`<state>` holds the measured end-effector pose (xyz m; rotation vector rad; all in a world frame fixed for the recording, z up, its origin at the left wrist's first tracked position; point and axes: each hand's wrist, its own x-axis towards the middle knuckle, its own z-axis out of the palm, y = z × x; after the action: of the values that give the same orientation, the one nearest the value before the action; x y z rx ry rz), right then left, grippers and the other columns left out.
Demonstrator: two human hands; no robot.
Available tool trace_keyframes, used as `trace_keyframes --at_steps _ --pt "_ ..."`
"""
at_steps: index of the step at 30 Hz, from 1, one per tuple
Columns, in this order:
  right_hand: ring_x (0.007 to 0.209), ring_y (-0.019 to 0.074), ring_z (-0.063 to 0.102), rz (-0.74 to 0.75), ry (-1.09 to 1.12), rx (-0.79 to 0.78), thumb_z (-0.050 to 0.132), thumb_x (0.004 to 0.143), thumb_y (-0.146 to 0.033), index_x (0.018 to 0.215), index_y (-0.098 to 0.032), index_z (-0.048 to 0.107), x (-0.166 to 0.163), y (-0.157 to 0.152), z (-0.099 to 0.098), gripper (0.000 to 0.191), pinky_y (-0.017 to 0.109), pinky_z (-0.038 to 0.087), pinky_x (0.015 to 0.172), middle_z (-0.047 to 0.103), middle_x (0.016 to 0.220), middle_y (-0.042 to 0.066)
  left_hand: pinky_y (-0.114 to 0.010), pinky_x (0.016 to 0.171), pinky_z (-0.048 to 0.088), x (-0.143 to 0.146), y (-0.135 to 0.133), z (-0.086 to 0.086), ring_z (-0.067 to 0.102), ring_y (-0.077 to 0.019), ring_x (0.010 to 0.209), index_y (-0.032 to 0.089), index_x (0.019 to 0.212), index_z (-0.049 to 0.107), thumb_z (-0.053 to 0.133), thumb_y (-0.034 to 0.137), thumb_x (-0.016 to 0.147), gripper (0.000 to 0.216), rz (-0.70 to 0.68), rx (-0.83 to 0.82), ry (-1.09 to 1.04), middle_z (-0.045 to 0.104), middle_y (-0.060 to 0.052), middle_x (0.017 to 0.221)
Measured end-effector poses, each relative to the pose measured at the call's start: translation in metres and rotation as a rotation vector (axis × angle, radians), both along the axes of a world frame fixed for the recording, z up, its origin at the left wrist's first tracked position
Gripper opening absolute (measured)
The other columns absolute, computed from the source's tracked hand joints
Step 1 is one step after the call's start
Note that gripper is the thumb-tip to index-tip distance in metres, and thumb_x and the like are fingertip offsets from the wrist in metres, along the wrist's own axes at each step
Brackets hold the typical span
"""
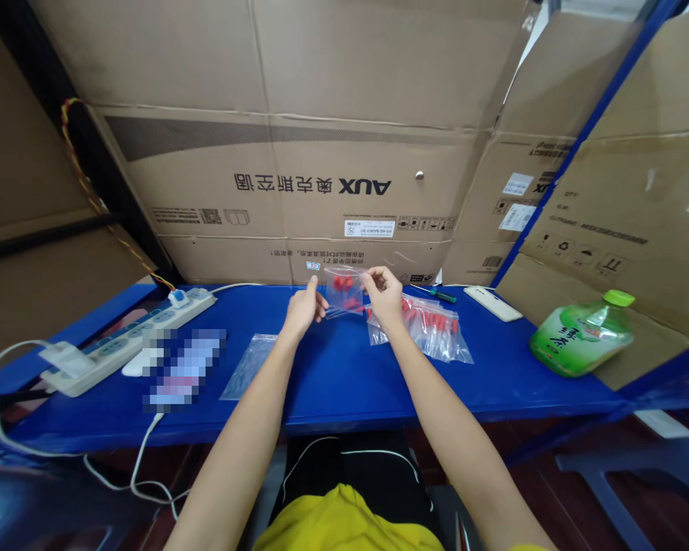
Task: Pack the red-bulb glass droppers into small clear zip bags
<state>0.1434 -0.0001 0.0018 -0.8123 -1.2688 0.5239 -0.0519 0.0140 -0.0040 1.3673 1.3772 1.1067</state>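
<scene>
A clear zip bag (344,287) with small red pieces inside hangs upright between my hands. My right hand (386,295) pinches its right edge between thumb and fingers. To the left of the bag is my left hand (305,308), thumb raised and apart from its loosely curled fingers, gripping nothing that I can see. Just above that thumb tip shows a small blue-and-white label (313,265); whether it touches the thumb I cannot tell. Filled clear bags of red pieces (436,325) lie overlapping beside my right wrist. A flat clear zip bag (248,367) lies left of my left forearm.
On the left of the blue table (344,383) are a power strip (132,333), a blurred-out phone (184,371) and white cables. A screwdriver (441,295), white flat device (492,303) and green bottle (579,337) lie right. Cardboard (321,153) walls the back.
</scene>
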Motion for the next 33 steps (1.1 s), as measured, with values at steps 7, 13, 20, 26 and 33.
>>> trace_keyframes --at_steps 7,13,20,26,33 --pt "0.054 0.0133 0.056 0.073 0.130 -0.089 0.072 0.082 -0.060 0.084 -0.022 0.059 0.003 0.005 0.002 0.040 0.026 0.049 0.055 0.059 0.062 -0.003 -0.031 0.082 0.053 0.020 -0.002 -0.001 0.069 -0.0248 0.110 0.021 0.112 0.072 0.067 0.061 0.089 0.046 -0.100 0.470 -0.153 0.076 -0.010 0.121" --pt "0.058 0.0134 0.058 0.137 0.068 -0.125 0.072 0.082 -0.059 0.087 -0.022 0.063 0.002 0.003 0.002 0.039 0.027 0.050 0.057 0.065 0.071 -0.001 -0.034 0.083 0.057 0.028 0.004 -0.010 0.072 -0.0230 0.097 0.020 0.112 0.069 0.080 0.053 0.080 0.047 -0.079 0.368 -0.411 0.077 -0.008 0.101" --pt "0.059 0.0144 0.059 0.060 0.054 -0.176 0.073 0.080 -0.060 0.085 -0.021 0.065 0.004 0.006 0.000 0.040 0.026 0.049 0.055 0.066 0.069 0.000 -0.029 0.075 0.055 0.022 0.006 -0.005 0.066 -0.0154 0.074 0.017 0.094 0.075 0.085 0.041 0.075 0.032 0.090 0.465 -0.488 0.073 -0.004 0.082" --pt "0.064 0.0152 0.061 0.174 0.019 -0.181 0.077 0.077 -0.059 0.095 -0.020 0.071 0.000 0.006 -0.004 0.043 0.029 0.053 0.063 0.070 0.076 0.001 -0.027 0.075 0.053 0.023 0.003 -0.001 0.065 -0.0146 0.074 0.018 0.092 0.074 0.084 0.040 0.076 0.029 0.101 0.533 -0.477 0.072 -0.003 0.081" --pt "0.072 0.0185 0.065 0.162 -0.102 -0.159 0.081 0.075 -0.055 0.081 -0.019 0.076 0.002 0.004 -0.004 0.036 0.030 0.053 0.068 0.075 0.079 0.003 -0.031 0.081 0.055 0.027 0.001 -0.003 0.068 -0.0174 0.082 0.018 0.100 0.072 0.081 0.047 0.080 0.037 -0.037 0.498 -0.404 0.075 -0.004 0.090"
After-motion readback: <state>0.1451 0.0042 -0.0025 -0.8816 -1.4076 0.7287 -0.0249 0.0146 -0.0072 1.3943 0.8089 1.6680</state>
